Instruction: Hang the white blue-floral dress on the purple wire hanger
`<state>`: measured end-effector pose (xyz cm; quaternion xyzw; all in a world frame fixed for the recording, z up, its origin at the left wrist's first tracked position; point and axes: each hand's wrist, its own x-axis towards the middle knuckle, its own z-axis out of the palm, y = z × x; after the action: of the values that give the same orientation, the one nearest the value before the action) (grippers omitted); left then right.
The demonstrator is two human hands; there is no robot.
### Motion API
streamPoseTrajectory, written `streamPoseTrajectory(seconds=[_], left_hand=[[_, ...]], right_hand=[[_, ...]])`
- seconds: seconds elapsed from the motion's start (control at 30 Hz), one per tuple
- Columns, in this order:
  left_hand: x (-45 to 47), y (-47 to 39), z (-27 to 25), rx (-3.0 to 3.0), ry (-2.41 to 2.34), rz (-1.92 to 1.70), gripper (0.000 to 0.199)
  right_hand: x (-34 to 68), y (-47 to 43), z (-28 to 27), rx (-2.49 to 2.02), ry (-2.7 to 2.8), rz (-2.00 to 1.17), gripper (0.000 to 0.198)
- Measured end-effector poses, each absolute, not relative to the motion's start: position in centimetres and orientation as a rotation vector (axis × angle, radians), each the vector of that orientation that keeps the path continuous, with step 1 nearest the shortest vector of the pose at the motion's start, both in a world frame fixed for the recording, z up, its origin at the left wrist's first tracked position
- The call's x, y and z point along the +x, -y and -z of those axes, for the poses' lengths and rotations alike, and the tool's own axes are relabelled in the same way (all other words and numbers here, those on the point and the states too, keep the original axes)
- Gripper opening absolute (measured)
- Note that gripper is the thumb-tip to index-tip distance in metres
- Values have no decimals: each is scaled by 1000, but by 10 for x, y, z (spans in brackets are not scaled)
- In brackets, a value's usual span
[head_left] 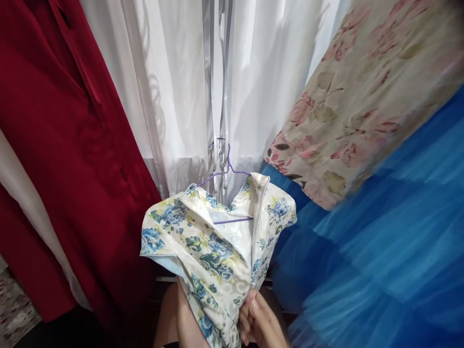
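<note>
A white floral dress (221,251) with blue flowers and yellow-green leaves hangs on a thin purple hanger (229,166). Its front gapes at the neck, and the hanger's lower bar shows through the gap. With thumb and fingers closed, my right hand (259,319) pinches the edge of the fabric below the opening. On the other side, my left hand (188,319) is partly behind the garment, against its side. The fabric hides the left fingers, so I cannot see how they are placed.
White curtains (174,96) with a metal scrollwork piece (219,96) between them stand behind. A dark red garment (90,169) hangs at left. At right hang a cream cloth with pink flowers (348,121) and a blue tulle skirt (362,251).
</note>
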<state>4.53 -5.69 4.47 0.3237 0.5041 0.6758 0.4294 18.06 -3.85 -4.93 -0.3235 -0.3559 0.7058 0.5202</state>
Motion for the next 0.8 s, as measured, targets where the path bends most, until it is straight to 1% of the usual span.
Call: streamPoseTrajectory(seconds=[0.07, 0.13, 0.2, 0.23, 0.3, 0.4, 0.63, 0.8], left_hand=[[48, 58, -43, 774, -1265, -1677, 39], [50, 59, -41, 730, -1286, -1666, 52], [49, 59, -38, 643, -1330, -1662, 61], [48, 59, -35, 594, -1353, -1668, 61], [44, 56, -28, 533, -1382, -1703, 52], [35, 51, -20, 585, -1377, -1769, 45], [30, 50, -36, 684, -1254, -1630, 49], [31, 55, -36, 670, -1257, -1730, 47]], right_hand=[[183, 26, 37, -803, 894, -1706, 52], [183, 15, 25, -836, 945, -1735, 58], [180, 9, 13, -859, 1006, -1712, 57], [177, 7, 9, -865, 1027, -1675, 56], [171, 7, 2, -879, 1050, -1589, 50], [163, 9, -3, -895, 1072, -1474, 40], [146, 21, -19, -802, 1065, -1490, 34], [145, 27, -28, -827, 1157, -1508, 33]])
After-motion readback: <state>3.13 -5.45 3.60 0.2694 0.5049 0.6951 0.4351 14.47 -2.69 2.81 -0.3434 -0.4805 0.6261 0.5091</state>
